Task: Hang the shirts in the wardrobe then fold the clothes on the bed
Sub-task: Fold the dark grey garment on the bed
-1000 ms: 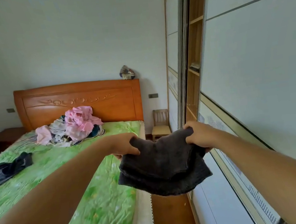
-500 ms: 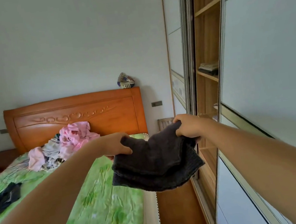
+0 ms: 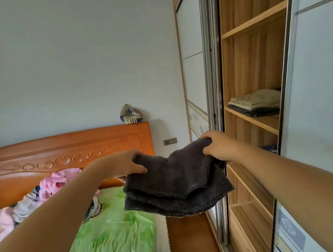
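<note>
Left hand (image 3: 124, 164) and right hand (image 3: 220, 147) each gripped a top corner of the knit (image 3: 175, 185); I held it mid-air, dark grey, folded in layers, between bed (image 3: 113, 242) and wardrobe (image 3: 253, 22).

1. Dark grey folded knit garment (image 3: 175, 181): coarse wool-like cloth, matt, fuzzy.
2. Orange carved wooden headboard (image 3: 60, 159): varnished wood, glossy, smooth.
3. Green patterned bed sheet (image 3: 112, 238): thin cloth w/ slight sheen, creased.
4. Pale wood-grain wardrobe shelves (image 3: 264, 121): matt, smooth.
5. White sliding wardrobe doors (image 3: 329, 83): smooth matt panels, silver metal frames.
6. Pink crumpled clothes pile (image 3: 56, 181): soft matt cloth.
</note>
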### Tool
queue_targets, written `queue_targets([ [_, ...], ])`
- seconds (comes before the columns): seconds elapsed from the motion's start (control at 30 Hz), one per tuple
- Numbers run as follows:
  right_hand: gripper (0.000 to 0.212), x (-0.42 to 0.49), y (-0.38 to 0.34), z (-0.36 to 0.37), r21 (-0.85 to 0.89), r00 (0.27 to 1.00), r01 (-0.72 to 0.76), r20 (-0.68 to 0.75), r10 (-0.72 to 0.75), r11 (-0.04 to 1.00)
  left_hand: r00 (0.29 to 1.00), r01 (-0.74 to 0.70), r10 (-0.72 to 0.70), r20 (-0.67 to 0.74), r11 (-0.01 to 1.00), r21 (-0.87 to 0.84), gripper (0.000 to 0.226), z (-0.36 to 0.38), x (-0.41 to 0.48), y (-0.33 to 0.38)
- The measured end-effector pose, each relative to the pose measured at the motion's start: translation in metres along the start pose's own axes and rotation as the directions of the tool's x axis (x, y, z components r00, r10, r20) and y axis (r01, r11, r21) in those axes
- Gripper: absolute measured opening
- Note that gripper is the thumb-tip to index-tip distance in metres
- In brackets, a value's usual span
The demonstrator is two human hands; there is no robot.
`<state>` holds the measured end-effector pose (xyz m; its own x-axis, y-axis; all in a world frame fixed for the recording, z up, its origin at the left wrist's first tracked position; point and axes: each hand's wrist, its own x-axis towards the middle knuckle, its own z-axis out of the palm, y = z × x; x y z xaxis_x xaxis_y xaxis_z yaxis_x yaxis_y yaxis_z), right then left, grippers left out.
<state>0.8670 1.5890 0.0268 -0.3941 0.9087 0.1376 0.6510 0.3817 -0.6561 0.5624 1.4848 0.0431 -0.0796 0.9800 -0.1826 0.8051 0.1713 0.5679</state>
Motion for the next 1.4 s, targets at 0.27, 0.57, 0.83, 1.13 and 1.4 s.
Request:
queue_targets([
  [0.27,0.030,0.126,0.006,-0.012,-0.073,0.992,0.013,-0.124,-0.022,0.997,0.999,-0.037,0.033,-0.041,0.996,-0.078,0.034,-0.052,0.133,-0.004],
  [0.57,0.034,0.273,0.041,-0.062,-0.015,0.943,-0.082,-0.325,0.073,0.996,0.977,-0.215,0.213,-0.027,0.972,-0.097,0.042,-0.114,0.334,0.041],
  [0.83,0.019,0.282,0.092,-0.131,-0.041,0.763,-0.262,-0.620,0.181,0.964,0.894,-0.431,0.444,0.052,0.887,-0.165,0.030,-0.086,0.436,0.138],
  [1.13,0.025,0.252,0.140,-0.227,0.069,0.492,-0.518,-0.791,0.363,0.852,0.679,-0.651,0.683,0.269,0.730,-0.210,0.035,-0.049,0.480,0.284],
  [1.4,0.029,0.219,0.175,-0.290,0.207,0.159,-0.605,-0.915,0.372,0.768,0.461,-0.779,0.809,0.365,0.566,-0.271,0.041,-0.003,0.540,0.406],
])
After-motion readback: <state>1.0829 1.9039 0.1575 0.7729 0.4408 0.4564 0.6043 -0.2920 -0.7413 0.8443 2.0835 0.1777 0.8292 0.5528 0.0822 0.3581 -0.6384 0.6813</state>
